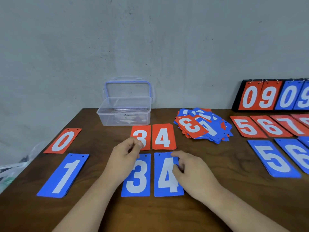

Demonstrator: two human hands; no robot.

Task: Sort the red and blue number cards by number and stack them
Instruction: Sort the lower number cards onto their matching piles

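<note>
Your left hand [125, 154] curled at the red 3 [143, 132] card's lower left corner, grip impossible to tell, your right hand [190, 169] pinching the blue 4 [164, 181] card's right edge, unsorted pile [203, 125] at 1 o'clock on the tabletop [209, 190].

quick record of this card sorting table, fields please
left hand: fingers curled at lower edge of red 3, grip unclear
right hand: pinches right edge of blue 4
also laid out: red 0, blue 1, blue 3, red 4, red 5, blue 5
unsorted: mixed pile, behind red 4 to its right
clear box: lid open, behind red 3
</note>
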